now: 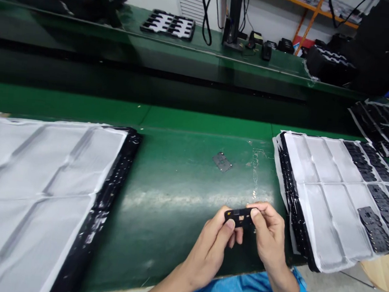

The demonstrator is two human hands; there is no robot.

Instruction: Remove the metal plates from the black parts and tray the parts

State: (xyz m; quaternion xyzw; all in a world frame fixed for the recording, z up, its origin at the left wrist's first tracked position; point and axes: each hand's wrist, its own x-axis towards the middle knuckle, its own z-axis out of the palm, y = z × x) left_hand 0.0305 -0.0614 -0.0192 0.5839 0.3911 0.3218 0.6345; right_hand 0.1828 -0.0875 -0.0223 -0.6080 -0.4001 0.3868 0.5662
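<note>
Both of my hands grip one small black plastic part (242, 217) with cut-outs, held above the near edge of the green bench. My left hand (216, 239) pinches its left end between thumb and fingers. On the right end, my right hand (268, 232) closes with its thumb on top. Beyond the hands, a flat dark grey plate (222, 162) lies alone on the bench. To the right, a stack of black trays with a white liner (322, 202) carries rows of black parts (375, 229) in its right-hand compartments.
A second stack of lined trays (42, 169) fills the bench's left side. Behind runs a dark recessed strip (172, 85), then a raised green ledge (196, 44) with a black-and-white tray (169, 24) and a dark post (235, 18). More trays (385, 126) sit far right.
</note>
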